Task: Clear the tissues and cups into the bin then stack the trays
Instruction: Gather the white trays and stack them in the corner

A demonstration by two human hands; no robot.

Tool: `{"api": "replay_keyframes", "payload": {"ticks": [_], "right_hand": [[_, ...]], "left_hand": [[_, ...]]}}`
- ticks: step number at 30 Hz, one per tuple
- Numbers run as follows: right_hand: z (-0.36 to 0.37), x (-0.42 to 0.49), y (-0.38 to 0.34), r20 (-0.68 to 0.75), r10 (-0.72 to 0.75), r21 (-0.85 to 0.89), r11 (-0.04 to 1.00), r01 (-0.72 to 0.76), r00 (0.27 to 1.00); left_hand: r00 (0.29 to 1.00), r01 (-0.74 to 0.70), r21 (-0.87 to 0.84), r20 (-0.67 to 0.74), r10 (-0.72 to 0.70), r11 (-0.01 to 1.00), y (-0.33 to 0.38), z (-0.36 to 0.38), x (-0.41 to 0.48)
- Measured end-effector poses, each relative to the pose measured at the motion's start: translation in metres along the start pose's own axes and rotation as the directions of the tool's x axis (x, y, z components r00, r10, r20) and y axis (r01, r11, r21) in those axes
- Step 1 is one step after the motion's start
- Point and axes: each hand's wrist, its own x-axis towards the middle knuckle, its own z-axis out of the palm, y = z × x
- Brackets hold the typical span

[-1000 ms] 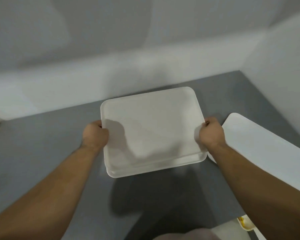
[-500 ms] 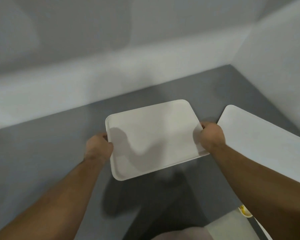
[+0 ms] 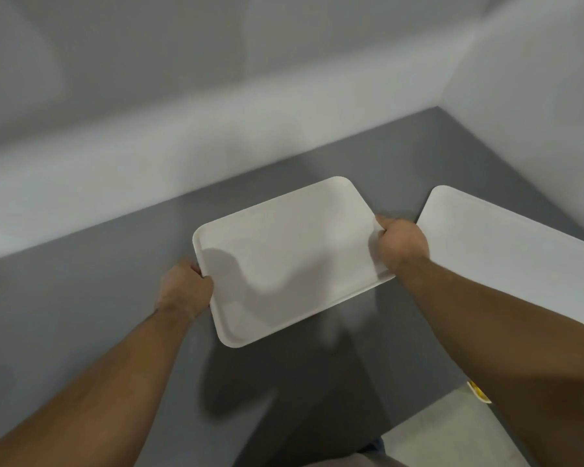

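I hold a white tray (image 3: 290,257) with both hands above the grey table (image 3: 81,315). My left hand (image 3: 184,291) grips its left edge and my right hand (image 3: 402,244) grips its right edge. The tray is tilted, right side higher and farther from me, and nothing lies on it. A second white tray (image 3: 506,251) rests on the table to the right, partly hidden by my right forearm. No tissues, cups or bin are in view.
White walls (image 3: 216,156) close off the table's back and right sides, meeting in a corner at the far right. A small yellow and white object (image 3: 478,394) peeks out under my right forearm. Pale floor (image 3: 452,433) shows at the bottom right.
The tray has come up off the table and swung right, toward the second tray. It has turned so its right end is farther away. Both hands kept their grip.
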Motion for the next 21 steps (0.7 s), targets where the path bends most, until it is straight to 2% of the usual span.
{"api": "replay_keyframes", "payload": {"ticks": [4,8,12,17,21], "right_hand": [[-0.006,-0.006,0.001,-0.026,0.002,-0.001,1.000,-0.002,1.000],[-0.023,-0.024,0.009,-0.180,0.033,0.154,0.988,-0.005,0.983],[-0.050,-0.049,0.042,-0.253,0.103,0.248,0.968,-0.039,0.962],[-0.089,-0.081,0.129,-0.294,0.310,0.296,0.929,-0.222,0.904],[-0.110,-0.100,0.210,-0.289,0.463,0.289,0.877,-0.385,0.838]], "left_hand": [[1.000,0.002,0.041,0.017,-0.003,0.999,0.006,-0.001,0.000],[0.994,-0.016,0.117,-0.105,0.028,0.993,0.014,0.001,-0.006],[0.975,-0.195,0.129,-0.078,0.206,0.972,0.044,0.021,-0.011],[0.878,-0.478,0.075,0.018,0.478,0.875,0.103,0.069,-0.032],[0.736,-0.666,0.016,0.177,0.653,0.746,0.157,0.110,-0.060]]}}
